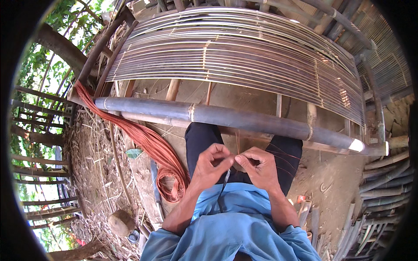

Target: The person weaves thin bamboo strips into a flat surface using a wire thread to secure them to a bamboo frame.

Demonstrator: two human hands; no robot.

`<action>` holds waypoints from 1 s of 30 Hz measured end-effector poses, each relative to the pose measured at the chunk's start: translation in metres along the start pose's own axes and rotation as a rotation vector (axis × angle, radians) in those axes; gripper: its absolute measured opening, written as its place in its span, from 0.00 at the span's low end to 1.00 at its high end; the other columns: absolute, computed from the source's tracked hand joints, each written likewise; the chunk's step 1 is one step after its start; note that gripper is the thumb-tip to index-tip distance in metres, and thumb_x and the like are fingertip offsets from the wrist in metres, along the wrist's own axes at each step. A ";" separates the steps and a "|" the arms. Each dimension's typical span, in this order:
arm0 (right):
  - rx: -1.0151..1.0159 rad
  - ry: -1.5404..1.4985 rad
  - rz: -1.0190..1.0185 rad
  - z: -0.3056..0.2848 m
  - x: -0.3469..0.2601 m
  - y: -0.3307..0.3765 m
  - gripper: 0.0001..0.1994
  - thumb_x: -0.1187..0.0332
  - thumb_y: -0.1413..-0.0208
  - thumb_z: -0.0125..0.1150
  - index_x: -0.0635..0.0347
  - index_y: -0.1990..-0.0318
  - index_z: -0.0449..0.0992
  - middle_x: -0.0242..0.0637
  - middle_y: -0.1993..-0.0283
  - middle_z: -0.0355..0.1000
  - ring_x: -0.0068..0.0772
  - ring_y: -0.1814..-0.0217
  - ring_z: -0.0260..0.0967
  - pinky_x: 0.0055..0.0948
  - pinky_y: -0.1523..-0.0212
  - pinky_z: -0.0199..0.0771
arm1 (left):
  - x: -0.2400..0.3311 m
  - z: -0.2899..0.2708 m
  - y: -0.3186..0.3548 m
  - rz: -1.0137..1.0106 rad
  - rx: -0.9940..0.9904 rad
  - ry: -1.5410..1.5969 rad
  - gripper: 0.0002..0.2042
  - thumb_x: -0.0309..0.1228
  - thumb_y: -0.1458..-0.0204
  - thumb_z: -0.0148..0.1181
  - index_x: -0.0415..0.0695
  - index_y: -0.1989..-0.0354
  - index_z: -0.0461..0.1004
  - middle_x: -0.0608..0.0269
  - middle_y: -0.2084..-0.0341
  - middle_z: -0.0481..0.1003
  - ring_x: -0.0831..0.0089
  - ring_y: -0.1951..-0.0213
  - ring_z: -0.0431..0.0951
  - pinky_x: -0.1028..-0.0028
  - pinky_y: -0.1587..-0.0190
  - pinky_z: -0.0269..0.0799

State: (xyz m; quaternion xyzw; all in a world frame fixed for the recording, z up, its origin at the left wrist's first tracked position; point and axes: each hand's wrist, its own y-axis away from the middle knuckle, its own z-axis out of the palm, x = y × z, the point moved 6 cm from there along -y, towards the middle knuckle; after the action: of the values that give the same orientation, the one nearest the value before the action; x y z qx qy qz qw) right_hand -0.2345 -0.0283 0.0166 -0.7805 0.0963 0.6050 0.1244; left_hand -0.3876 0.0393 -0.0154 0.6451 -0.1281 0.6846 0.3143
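Note:
My left hand (212,166) and my right hand (262,168) meet fingertip to fingertip above my lap, both closed in a pinch. A thin reddish strand (237,138) rises from between the fingertips. More loose strands (283,162) of the same colour trail across my right thigh. To the left, a thick bundle of orange-red strands (146,135) hangs over the end of a dark bamboo pole (252,119) and coils on the ground beside my left leg. That pole runs crosswise just beyond my knees, and my hands stay apart from it.
Beyond the pole stands a slatted bamboo frame (244,54) with several lashings. A long blade-like tool (156,191) lies left of my leg, near a cut log piece (121,222). Stacked bamboo poles (387,191) fill the right side. A bamboo railing (43,158) runs along the left.

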 end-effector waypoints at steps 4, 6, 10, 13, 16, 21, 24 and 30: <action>-0.064 0.011 0.058 0.005 0.000 0.004 0.07 0.69 0.43 0.70 0.65 0.67 0.82 0.32 0.75 0.72 0.18 0.76 0.62 0.23 0.76 0.59 | 0.009 -0.002 -0.008 -0.042 0.101 0.144 0.12 0.31 0.39 0.62 0.36 0.52 0.79 0.58 0.62 0.83 0.80 0.64 0.79 0.80 0.67 0.71; -0.098 0.042 0.035 0.008 -0.002 0.005 0.07 0.69 0.43 0.70 0.65 0.67 0.82 0.32 0.75 0.71 0.19 0.77 0.60 0.24 0.77 0.58 | 0.008 -0.001 -0.012 -0.018 0.150 0.172 0.14 0.35 0.40 0.65 0.36 0.54 0.82 0.57 0.65 0.84 0.83 0.68 0.78 0.81 0.71 0.70; -0.094 0.078 0.002 0.007 -0.003 0.006 0.07 0.69 0.43 0.70 0.64 0.67 0.82 0.32 0.76 0.70 0.20 0.78 0.59 0.26 0.77 0.57 | 0.003 0.003 -0.011 -0.032 0.156 0.192 0.13 0.35 0.40 0.65 0.35 0.56 0.83 0.57 0.67 0.84 0.82 0.70 0.78 0.80 0.73 0.70; -0.105 0.077 -0.004 0.007 -0.003 0.007 0.07 0.70 0.43 0.70 0.64 0.67 0.82 0.32 0.76 0.70 0.20 0.78 0.59 0.26 0.78 0.57 | -0.004 0.002 -0.010 -0.046 0.163 0.243 0.13 0.34 0.40 0.64 0.35 0.57 0.83 0.57 0.67 0.84 0.82 0.70 0.78 0.80 0.72 0.70; -0.133 0.099 -0.016 0.008 -0.003 0.008 0.06 0.70 0.43 0.70 0.64 0.67 0.83 0.33 0.76 0.70 0.21 0.78 0.60 0.27 0.78 0.58 | -0.006 0.001 -0.010 -0.052 0.159 0.255 0.13 0.34 0.39 0.64 0.35 0.56 0.83 0.56 0.67 0.84 0.80 0.70 0.78 0.80 0.72 0.70; -0.144 0.097 0.016 0.008 -0.004 0.010 0.07 0.68 0.44 0.71 0.64 0.66 0.83 0.39 0.78 0.67 0.30 0.79 0.62 0.31 0.76 0.61 | -0.003 0.000 -0.009 -0.041 0.143 0.262 0.13 0.33 0.39 0.64 0.34 0.57 0.83 0.54 0.68 0.84 0.77 0.69 0.78 0.78 0.71 0.72; -0.154 0.105 0.021 0.008 -0.002 0.012 0.08 0.67 0.44 0.70 0.64 0.66 0.83 0.39 0.78 0.67 0.30 0.79 0.62 0.32 0.76 0.61 | -0.003 0.001 -0.008 -0.046 0.139 0.267 0.13 0.33 0.39 0.64 0.34 0.57 0.83 0.54 0.68 0.84 0.77 0.69 0.78 0.78 0.71 0.72; -0.202 0.158 0.066 0.006 0.003 0.012 0.07 0.69 0.44 0.71 0.64 0.66 0.82 0.36 0.76 0.71 0.23 0.77 0.62 0.27 0.77 0.60 | -0.003 0.001 -0.011 -0.036 0.109 0.210 0.11 0.33 0.40 0.64 0.36 0.59 0.84 0.58 0.70 0.83 0.79 0.71 0.77 0.78 0.70 0.71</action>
State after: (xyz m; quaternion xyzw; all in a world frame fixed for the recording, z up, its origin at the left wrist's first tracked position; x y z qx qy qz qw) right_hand -0.2425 -0.0382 0.0110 -0.8307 0.0701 0.5521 0.0172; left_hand -0.3802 0.0459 -0.0204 0.5883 -0.0452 0.7485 0.3028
